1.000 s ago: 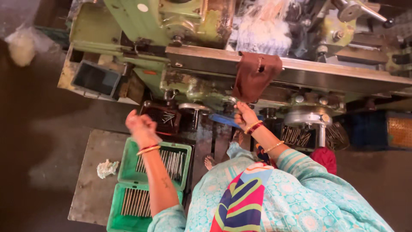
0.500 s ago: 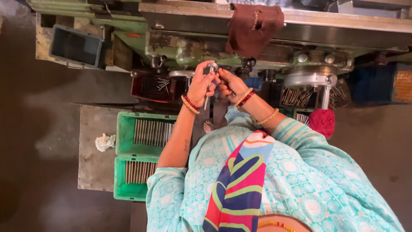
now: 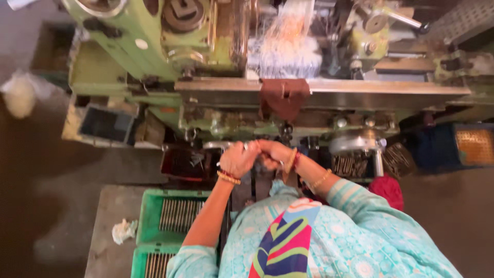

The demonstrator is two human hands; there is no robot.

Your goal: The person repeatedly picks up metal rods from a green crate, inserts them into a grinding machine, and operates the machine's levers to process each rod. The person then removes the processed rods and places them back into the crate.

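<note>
Green crates (image 3: 152, 216): 2, beside left hand (image 3: 237, 159).

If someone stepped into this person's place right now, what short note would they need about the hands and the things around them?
Left hand and right hand are pressed together in front of the green machine, fingers closed on a small metal piece that is too small to tell.
Two green crates of thin metal rods stand at the left on a low table, beside a crumpled rag.
A brown cloth hangs over the machine's ledge.
Done and left: cannot tell beyond rods remaining in the crates.
</note>
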